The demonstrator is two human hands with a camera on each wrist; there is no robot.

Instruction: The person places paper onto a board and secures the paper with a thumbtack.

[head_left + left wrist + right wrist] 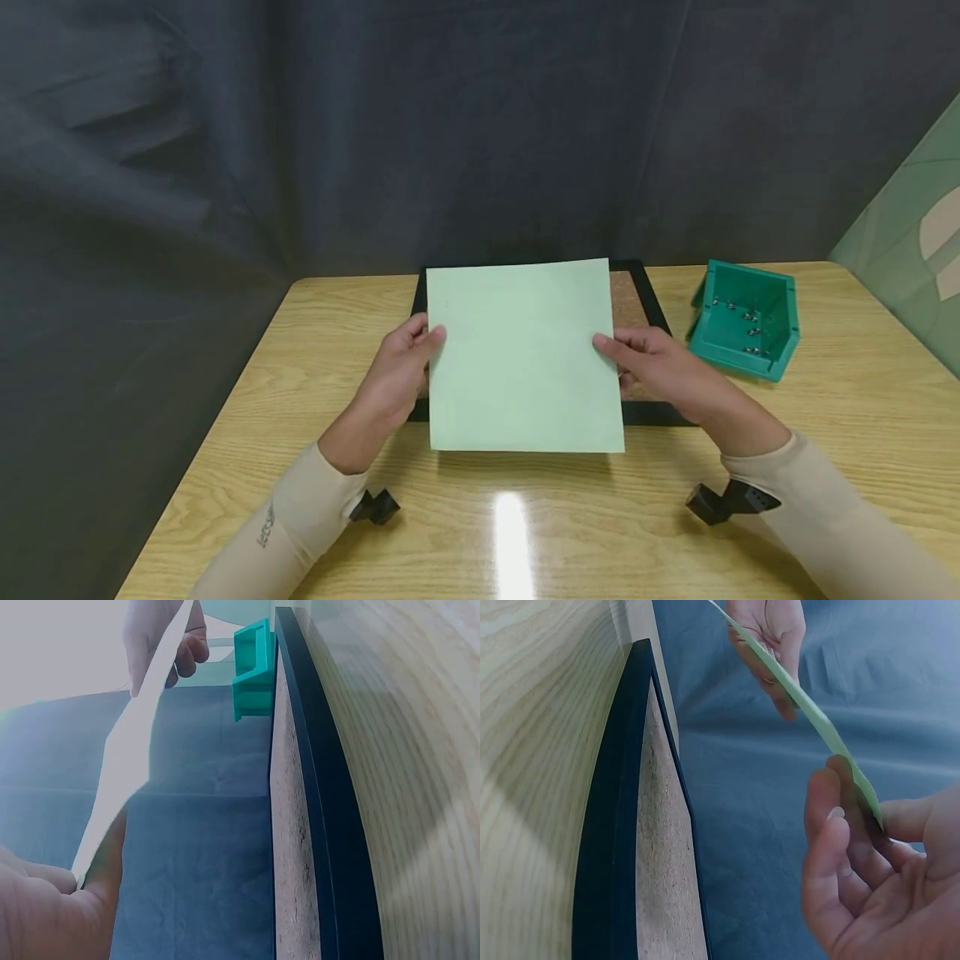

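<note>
A pale green sheet of paper point(525, 358) is held up by its two side edges over a black-framed cork board point(632, 298). My left hand point(401, 362) pinches the left edge, thumb on the near face and fingers behind. On the opposite edge my right hand point(660, 362) pinches the same way. Both wrist views show the sheet point(127, 750) edge-on, slightly bent and apart from the board. In the right wrist view the cork surface point(667, 847) lies inside its dark frame point(611, 825). Most of the board is hidden behind the paper in the head view.
A green plastic bin point(746, 321) stands right of the board with several small metallic pieces point(752, 317) inside. The wooden table point(337, 333) extends on all sides. A dark curtain point(480, 133) hangs behind it, and a green patterned surface point(922, 225) borders the right.
</note>
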